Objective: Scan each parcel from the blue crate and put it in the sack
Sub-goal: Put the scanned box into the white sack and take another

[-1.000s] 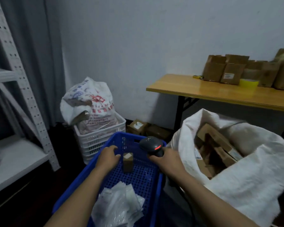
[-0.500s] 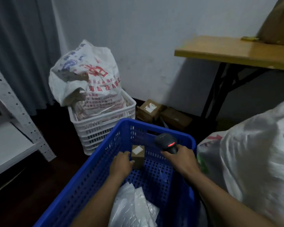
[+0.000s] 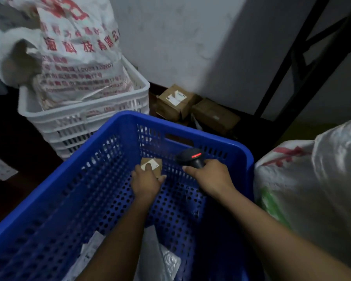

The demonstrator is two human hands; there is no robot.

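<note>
Inside the blue crate [image 3: 190, 132], near its far wall: your left hand [image 3: 145, 184] pinches the box [image 3: 157, 165], thumb and fingers curled round. Your right hand [image 3: 209, 177] grips the scanner [image 3: 190, 158], red light lit. Sack [image 3: 312, 189] just right.

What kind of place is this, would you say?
Probably a small parcel sorting room: the right hand grips a barcode scanner in a blue crate, cardboard boxes lie on the floor, and a white sack stands beside it.
</note>
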